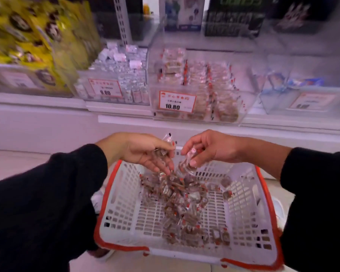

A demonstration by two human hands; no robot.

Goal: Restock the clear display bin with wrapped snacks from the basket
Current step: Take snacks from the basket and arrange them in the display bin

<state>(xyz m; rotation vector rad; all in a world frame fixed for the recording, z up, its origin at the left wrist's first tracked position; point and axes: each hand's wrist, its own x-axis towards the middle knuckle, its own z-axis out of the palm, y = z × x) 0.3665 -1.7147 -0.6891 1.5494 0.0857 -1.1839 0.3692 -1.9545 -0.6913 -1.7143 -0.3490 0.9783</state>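
Note:
A white basket with an orange rim (124,193) sits low in front of me, holding several wrapped snacks (177,195) in clear wrappers with red ends. My left hand (143,150) hovers over the basket's far edge, closed on a few wrapped snacks. My right hand (206,148) is just beside it, pinching one or two wrapped snacks (186,165) by the fingertips. Above, on the shelf, the clear display bin (241,89) with a 10.80 price tag (177,102) holds rows of the same snacks.
A clear bin of small silvery packets (126,75) with a 9.80 tag stands left of the display bin. Yellow bags (37,40) fill the far left. A bin with blue packets (294,85) is at right. The white shelf ledge (126,110) runs below them.

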